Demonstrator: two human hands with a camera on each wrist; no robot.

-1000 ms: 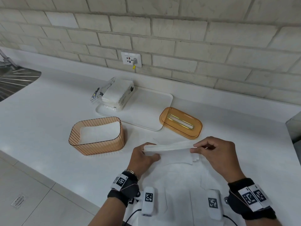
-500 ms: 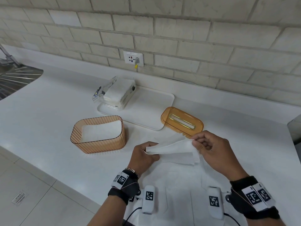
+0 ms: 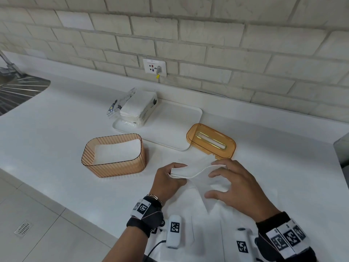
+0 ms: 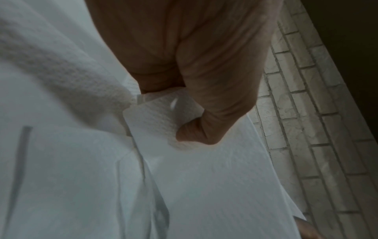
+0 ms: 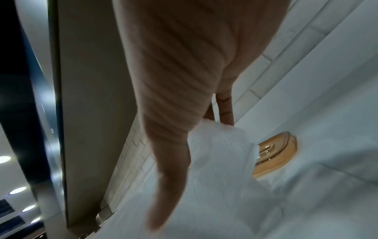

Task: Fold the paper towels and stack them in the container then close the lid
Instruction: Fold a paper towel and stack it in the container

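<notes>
A white paper towel point(image 3: 188, 172), folded into a long strip, hangs just above the counter in front of me. My left hand point(image 3: 172, 172) pinches its left end between thumb and fingers; the left wrist view shows the thumb point(image 4: 190, 132) pressed on the embossed towel point(image 4: 155, 122). My right hand point(image 3: 213, 184) is spread over the strip's right part with fingers extended, touching it without pinching; the right wrist view shows the towel point(image 5: 220, 153) lying against the open hand point(image 5: 191, 171). The amber ribbed container point(image 3: 113, 167) stands to the left with a folded towel point(image 3: 117, 152) inside. Its amber slotted lid point(image 3: 211, 141) lies behind my hands.
A white tray point(image 3: 170, 127) at the back holds an opened pack of paper towels point(image 3: 137, 108). A steel sink point(image 3: 18, 91) is at far left, a wall socket point(image 3: 154, 68) behind the tray, a dark appliance point(image 3: 341, 148) at the right edge. The counter's front edge runs diagonally at lower left.
My right hand released its pinch on the strip's right end and spread its fingers over the towel, which now sags in the middle. The left hand keeps its pinch.
</notes>
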